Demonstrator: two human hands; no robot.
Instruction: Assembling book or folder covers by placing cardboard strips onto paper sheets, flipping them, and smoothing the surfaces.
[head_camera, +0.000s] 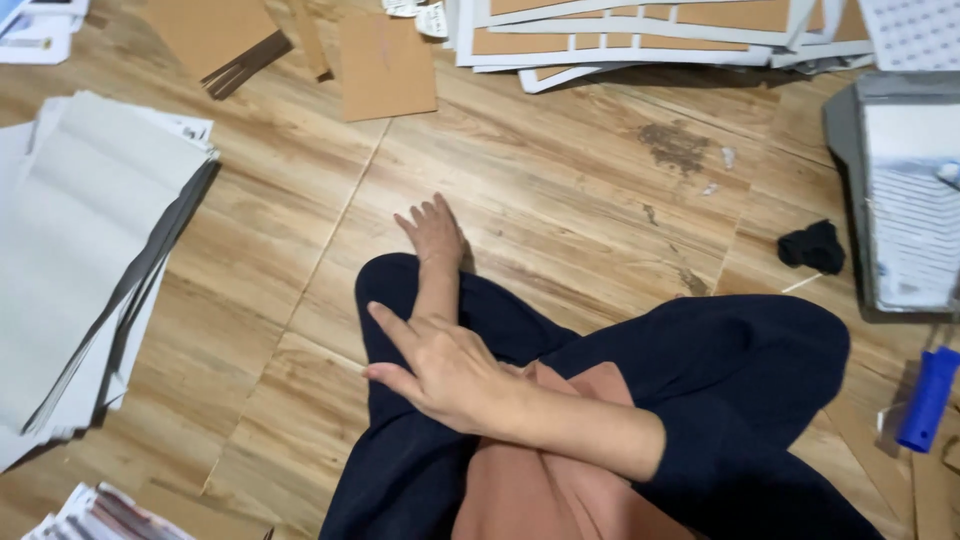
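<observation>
Covering wooden floor (560, 190) (paper stacks (90, 250))

Left hand (433, 232): palm flat on wooden floor (560, 190), so its underside is hidden. Right hand (445, 368): upper arm cut off behind the dark trouser knee (740, 370). Grey sheet stack (85, 250) runs past the left edge. Paint tray (905, 200) is cut by the right edge; blue roller handle (928, 397) only partly shown. Black lump (812, 246): too small to identify.

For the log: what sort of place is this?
Probably an informal floor workspace for paper or cardboard craft: stacked grey sheets, cut brown cardboard and a paint tray lie on the wooden floor.
</observation>
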